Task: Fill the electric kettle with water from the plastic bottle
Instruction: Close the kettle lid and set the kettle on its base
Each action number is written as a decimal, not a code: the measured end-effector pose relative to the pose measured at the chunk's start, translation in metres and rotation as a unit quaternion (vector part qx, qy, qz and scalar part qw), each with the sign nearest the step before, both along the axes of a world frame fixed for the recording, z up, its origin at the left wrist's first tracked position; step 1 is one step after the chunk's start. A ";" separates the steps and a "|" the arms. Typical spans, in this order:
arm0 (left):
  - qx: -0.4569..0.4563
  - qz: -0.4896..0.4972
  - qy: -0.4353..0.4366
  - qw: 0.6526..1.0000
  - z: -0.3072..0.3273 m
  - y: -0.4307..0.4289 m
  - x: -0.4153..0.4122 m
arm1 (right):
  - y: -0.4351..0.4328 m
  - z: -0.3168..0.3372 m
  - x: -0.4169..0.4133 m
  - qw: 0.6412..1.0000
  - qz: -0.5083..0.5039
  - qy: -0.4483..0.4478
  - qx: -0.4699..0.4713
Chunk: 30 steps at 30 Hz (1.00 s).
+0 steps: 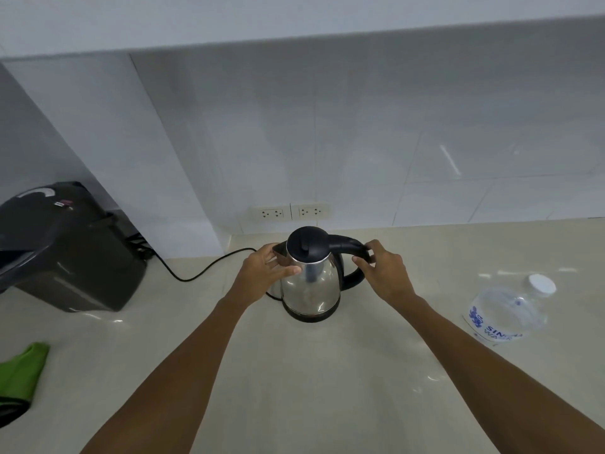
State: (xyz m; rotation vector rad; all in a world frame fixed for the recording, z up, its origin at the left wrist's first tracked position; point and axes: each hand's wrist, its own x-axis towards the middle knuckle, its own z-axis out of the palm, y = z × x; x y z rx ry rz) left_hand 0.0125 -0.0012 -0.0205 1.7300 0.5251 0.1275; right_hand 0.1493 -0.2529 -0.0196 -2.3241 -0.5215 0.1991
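Observation:
A steel electric kettle [311, 286] with a black lid and black handle stands on its base in the middle of the counter, lid down. My left hand [266, 268] rests against the kettle's left side near the spout. My right hand [383, 270] curls its fingers around the top of the handle. A clear plastic water bottle [509, 311] with a white cap and blue label stands to the right, apart from both hands.
A black appliance [65, 247] sits at the left with a black cord [203, 267] running toward the kettle. Two wall sockets [291, 212] are behind the kettle. A green cloth [23, 371] lies at the lower left. The beige counter [311, 388] stretches in front.

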 end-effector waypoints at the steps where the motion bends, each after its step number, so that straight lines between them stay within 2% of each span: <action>1: 0.002 -0.001 0.001 1.000 0.000 -0.001 0.000 | -0.001 0.001 0.000 1.000 -0.002 0.005 0.005; 4: 0.019 -0.002 0.006 1.000 0.002 -0.004 -0.004 | 0.000 0.005 0.001 0.999 -0.005 0.051 0.020; 6: 0.040 -0.003 0.017 0.999 0.002 -0.007 -0.006 | 0.000 0.010 0.003 0.991 -0.013 0.126 0.042; 9: 0.053 0.008 0.037 0.998 0.008 -0.009 -0.008 | 0.001 0.027 0.007 0.955 -0.048 0.277 0.097; 12: 0.087 0.012 0.062 0.994 0.016 -0.013 -0.008 | 0.003 0.040 0.013 0.924 -0.071 0.353 0.129; 19: 0.127 0.000 0.070 0.990 0.019 -0.022 -0.009 | 0.009 0.034 0.019 0.940 -0.075 0.317 0.098; 30: 0.136 0.013 0.067 0.988 0.023 -0.030 -0.008 | 0.016 0.034 0.013 0.951 -0.086 0.285 0.084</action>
